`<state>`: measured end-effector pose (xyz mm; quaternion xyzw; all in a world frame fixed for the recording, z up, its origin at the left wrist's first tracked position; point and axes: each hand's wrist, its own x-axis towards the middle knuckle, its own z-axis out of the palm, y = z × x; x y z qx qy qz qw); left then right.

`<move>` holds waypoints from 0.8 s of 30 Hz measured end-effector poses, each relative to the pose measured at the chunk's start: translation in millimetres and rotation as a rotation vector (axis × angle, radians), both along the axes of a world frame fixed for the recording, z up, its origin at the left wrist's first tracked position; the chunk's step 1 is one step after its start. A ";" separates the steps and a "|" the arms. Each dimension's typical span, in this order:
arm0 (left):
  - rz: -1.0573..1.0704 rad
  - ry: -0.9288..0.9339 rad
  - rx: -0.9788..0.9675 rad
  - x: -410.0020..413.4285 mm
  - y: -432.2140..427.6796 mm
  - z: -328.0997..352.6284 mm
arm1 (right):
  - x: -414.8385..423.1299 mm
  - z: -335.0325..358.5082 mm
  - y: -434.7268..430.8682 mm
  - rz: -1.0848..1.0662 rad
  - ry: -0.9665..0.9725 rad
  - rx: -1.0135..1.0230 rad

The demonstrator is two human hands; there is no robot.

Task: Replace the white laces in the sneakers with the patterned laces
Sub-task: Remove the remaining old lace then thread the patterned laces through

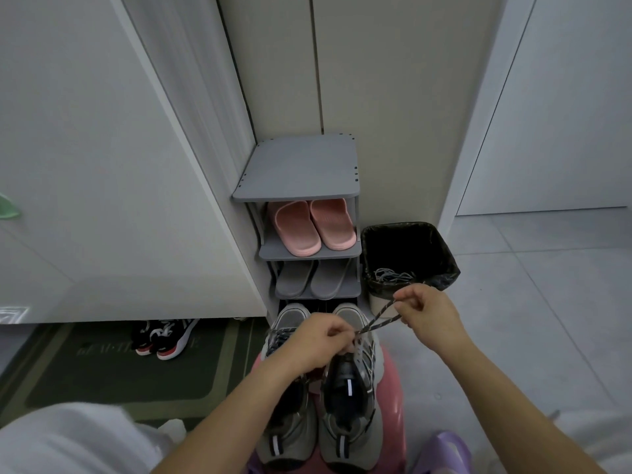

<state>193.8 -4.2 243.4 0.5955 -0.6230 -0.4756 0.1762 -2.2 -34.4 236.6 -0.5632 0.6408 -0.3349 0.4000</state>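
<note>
Grey sneaker [349, 398] on a pink stool [393, 395]; left grip [319, 340] and right grip [427, 313] each pinch the patterned lace [381, 318]

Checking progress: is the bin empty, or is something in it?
Not empty. A tangle of pale laces lies at the bottom of the black-lined bin.

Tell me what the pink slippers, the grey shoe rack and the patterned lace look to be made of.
The pink slippers look like moulded foam or rubber with a matte finish: each is one piece with a ribbed strap. The grey shoe rack is probably plastic or painted board, smooth and matte, with flat panels and peg joints at the edges. The patterned lace is a woven textile cord, speckled dark and light, bending in a soft loop.
</note>
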 end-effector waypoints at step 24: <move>0.015 -0.409 -0.235 -12.1 -0.8 -10.8 | 20.0 -19.8 14.8 0.445 0.231 -0.113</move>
